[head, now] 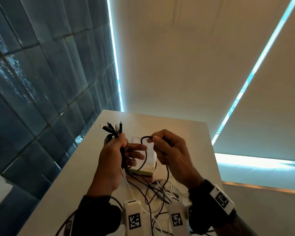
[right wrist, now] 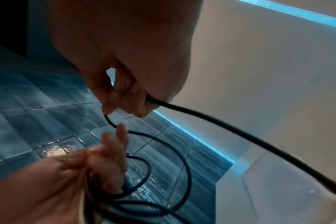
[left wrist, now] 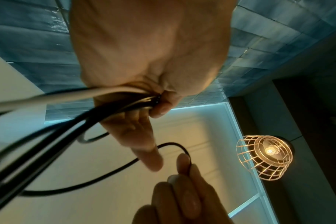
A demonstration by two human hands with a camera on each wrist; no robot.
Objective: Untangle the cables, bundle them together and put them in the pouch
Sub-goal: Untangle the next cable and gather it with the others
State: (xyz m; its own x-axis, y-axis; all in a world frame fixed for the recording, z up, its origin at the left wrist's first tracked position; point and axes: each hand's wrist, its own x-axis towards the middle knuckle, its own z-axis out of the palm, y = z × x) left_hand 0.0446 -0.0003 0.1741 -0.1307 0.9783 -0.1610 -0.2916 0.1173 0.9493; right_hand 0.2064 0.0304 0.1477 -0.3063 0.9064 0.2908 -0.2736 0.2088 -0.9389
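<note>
My left hand is raised above the table and grips a bundle of black and white cables. Their plug ends stick up past the thumb, and two fingers point toward the right hand. The left wrist view shows the cable bundle clamped between the thumb and palm of that left hand. My right hand pinches a black cable that arcs in a loop between the hands. In the right wrist view the black cable trails out of the right hand. A pale pouch lies on the table under the hands.
A loose tangle of black and white cables lies on the white table near my wrists. Dark tiled wall stands close on the left. The table's right edge drops off beside a blind-covered window. A wire cage lamp hangs overhead.
</note>
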